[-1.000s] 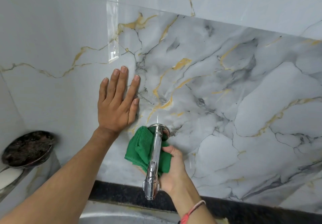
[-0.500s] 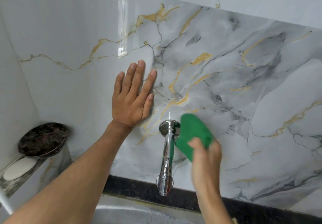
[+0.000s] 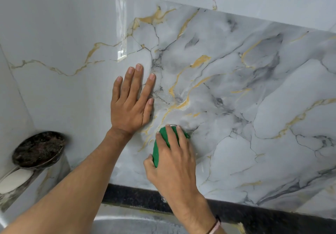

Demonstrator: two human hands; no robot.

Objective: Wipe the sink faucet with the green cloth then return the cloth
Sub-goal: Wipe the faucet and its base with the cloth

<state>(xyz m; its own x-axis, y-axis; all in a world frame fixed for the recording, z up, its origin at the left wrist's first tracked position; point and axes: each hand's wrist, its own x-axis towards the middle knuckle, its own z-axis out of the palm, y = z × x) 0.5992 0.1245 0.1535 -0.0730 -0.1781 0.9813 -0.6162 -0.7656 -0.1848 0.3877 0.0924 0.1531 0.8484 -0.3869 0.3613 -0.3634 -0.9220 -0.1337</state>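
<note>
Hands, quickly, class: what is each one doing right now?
Left hand: open, flat against the wall, holding nothing.
Right hand: closed around the green cloth, pressed over the faucet.

Faucet (image 3: 172,125) nearly all hidden under right hand (image 3: 174,168) & green cloth (image 3: 156,151); sink (image 3: 131,224) cut off by btm edge.

Green cloth (image 3: 156,152) bunched over the wall-mounted faucet, covering nearly all of it. Only a chrome sliver of the faucet base (image 3: 172,125) shows at the top edge, against the wall.
</note>
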